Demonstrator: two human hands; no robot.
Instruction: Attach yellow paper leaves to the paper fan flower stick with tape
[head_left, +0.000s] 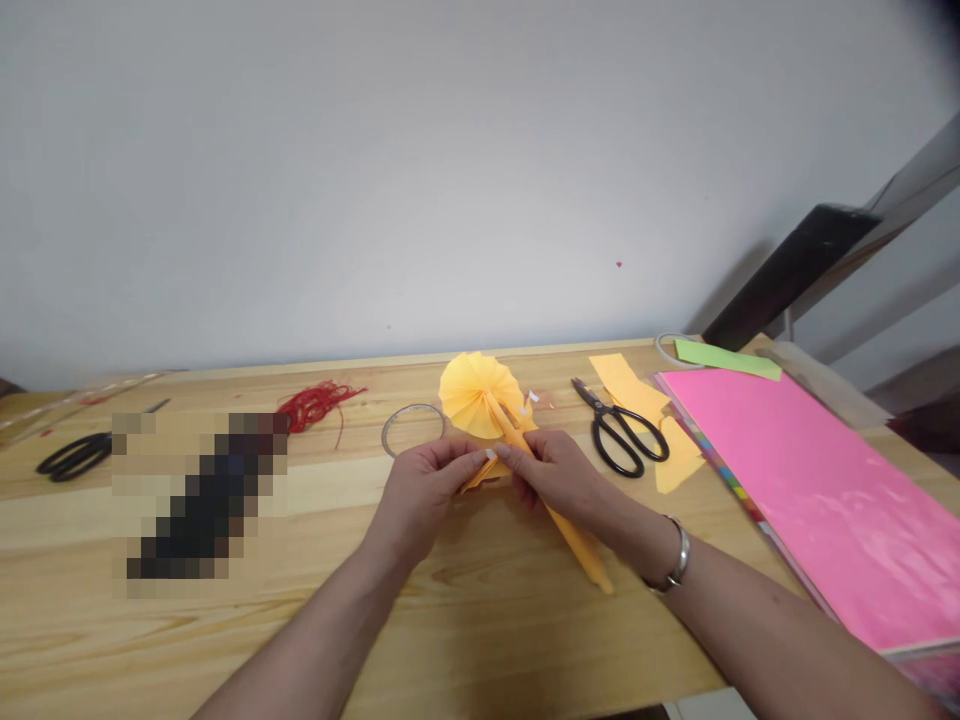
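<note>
An orange-yellow pleated paper fan (480,392), opened into a round, is joined to a long rolled paper stick (574,540) that slants down to the right. My right hand (559,475) is closed around the stick just below the fan. With thumb and fingers together, my left hand (431,490) pinches a small folded orange paper piece (480,476) beside the stick. The two thumbs almost meet, and a small white bit shows at the left thumb tip. Parts of the folded piece are hidden by the fingers.
Black-handled scissors (619,430) lie at right by orange paper scraps (679,455). Beyond are a pink paper pack (817,490) and a green strip (727,358). A tape ring (386,432), red string (319,405), other scissors (79,455) and a blurred dark object (202,510) are left.
</note>
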